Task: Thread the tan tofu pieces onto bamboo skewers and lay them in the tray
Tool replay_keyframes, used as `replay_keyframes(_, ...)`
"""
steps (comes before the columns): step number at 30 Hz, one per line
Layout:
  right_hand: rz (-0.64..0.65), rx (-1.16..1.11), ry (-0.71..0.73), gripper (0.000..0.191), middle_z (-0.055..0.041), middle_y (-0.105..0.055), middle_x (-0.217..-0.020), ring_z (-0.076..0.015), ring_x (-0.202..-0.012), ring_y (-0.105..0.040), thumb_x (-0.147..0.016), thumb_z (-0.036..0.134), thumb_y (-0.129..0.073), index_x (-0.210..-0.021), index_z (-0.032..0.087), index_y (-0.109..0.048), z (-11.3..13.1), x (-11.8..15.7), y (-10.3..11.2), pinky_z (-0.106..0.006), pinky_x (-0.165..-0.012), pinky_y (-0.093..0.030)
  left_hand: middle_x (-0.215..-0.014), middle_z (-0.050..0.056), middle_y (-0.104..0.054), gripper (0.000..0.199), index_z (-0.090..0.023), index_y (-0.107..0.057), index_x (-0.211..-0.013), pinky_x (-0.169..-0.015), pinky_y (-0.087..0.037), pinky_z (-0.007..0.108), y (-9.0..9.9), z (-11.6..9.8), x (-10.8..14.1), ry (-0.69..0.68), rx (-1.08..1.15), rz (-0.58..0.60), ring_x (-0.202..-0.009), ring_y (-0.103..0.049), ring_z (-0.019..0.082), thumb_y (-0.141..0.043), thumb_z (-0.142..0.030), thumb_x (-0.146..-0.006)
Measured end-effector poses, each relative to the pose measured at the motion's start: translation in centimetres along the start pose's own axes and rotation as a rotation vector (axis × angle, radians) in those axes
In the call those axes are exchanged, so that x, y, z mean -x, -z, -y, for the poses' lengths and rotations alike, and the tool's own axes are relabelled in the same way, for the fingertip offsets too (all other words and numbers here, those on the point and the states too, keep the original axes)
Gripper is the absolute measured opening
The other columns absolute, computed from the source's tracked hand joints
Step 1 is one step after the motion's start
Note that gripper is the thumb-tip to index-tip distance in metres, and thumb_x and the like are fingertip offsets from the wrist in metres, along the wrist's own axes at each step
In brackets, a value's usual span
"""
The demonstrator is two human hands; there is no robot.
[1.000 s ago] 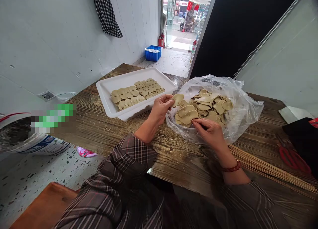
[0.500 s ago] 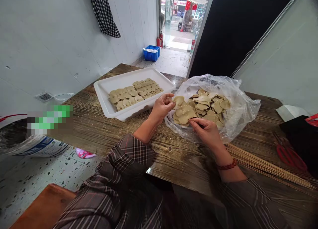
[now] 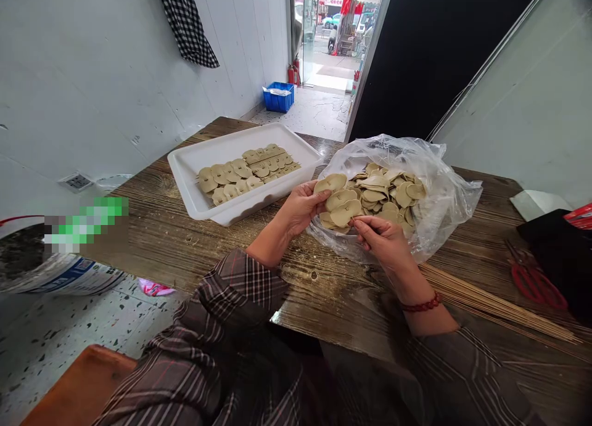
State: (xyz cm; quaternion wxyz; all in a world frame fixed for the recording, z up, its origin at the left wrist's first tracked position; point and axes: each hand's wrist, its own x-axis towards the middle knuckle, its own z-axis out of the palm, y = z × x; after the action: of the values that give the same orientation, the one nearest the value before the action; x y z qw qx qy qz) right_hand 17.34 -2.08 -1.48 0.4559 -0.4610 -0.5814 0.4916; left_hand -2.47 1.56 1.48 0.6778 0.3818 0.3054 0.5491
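Observation:
My left hand (image 3: 301, 208) is closed on a round, flat beige slice (image 3: 330, 183), pinched between thumb and fingers. My right hand (image 3: 385, 242) grips the end of a thin skewer, mostly hidden, that carries threaded slices (image 3: 346, 213). Both hands are over the near left side of a clear plastic bag (image 3: 451, 195) spread open around a heap of loose slices (image 3: 374, 188). To the left, a white tray (image 3: 192, 209) holds several finished skewers (image 3: 226, 174) of the same slices, laid in rows.
On the wooden table (image 3: 222, 259), a bundle of bare skewers (image 3: 494, 299) lies right of my right arm. Red-handled scissors (image 3: 539, 284) lie near the right edge, beside a black item (image 3: 555, 253). A bucket (image 3: 69, 275) stands left of the table.
My left hand has brought its slice closer to the skewered ones, and the slice now lies flatter. My right hand keeps its grip on the skewer. The view has shifted slightly.

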Motion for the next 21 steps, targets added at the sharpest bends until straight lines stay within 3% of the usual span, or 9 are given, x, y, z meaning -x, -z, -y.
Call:
replay_keyframes(5,-0.004,0.017,-0.003,0.035,0.0004,-0.060,-0.056,-0.0091,-0.044,-0.046,-0.078,0.050,-0.071,-0.088,0.017,-0.077,0.1,0.1,-0.1,-0.021,-0.039,-0.034,-0.083,0.003,-0.072,0.035,-0.014,-0.070,-0.090,-0.063,-0.054,0.023,0.1,0.2,0.0,-0.008,-0.014,-0.037,-0.068,-0.065,0.011,-0.086,-0.026,-0.061)
replay_keyframes(10,-0.006,0.088,0.026,0.037,0.0009,-0.060,-0.056,-0.0082,-0.043,-0.045,-0.080,0.051,-0.069,-0.090,0.017,-0.078,0.3,0.2,-0.2,-0.022,-0.040,-0.033,-0.090,0.007,-0.075,0.030,-0.013,-0.069,-0.100,-0.071,-0.058,0.028,0.3,0.3,-0.1,0.080,0.057,-0.042,-0.077,-0.070,0.016,-0.077,-0.027,-0.074)
replay_keyframes(16,-0.003,0.179,0.062,0.033,0.0009,-0.059,-0.055,-0.0091,-0.043,-0.045,-0.081,0.048,-0.067,-0.085,0.017,-0.078,0.6,0.3,-0.3,-0.022,-0.042,-0.034,-0.094,0.009,-0.076,0.022,-0.012,-0.069,-0.099,-0.086,-0.058,0.033,-0.2,0.7,0.0,0.081,0.126,0.029,-0.095,-0.072,0.022,-0.069,-0.026,-0.083)
replay_keyframes(21,-0.014,0.279,0.147,0.029,-0.0024,-0.068,-0.065,-0.0127,-0.053,-0.055,-0.083,0.042,-0.065,-0.088,0.017,-0.079,1.0,0.4,-0.2,-0.025,-0.050,-0.042,-0.089,0.009,-0.076,0.018,-0.012,-0.068,-0.099,-0.086,-0.059,0.034,-0.1,0.4,-0.1,0.044,0.107,-0.039,-0.094,-0.072,0.022,-0.068,-0.022,-0.083)
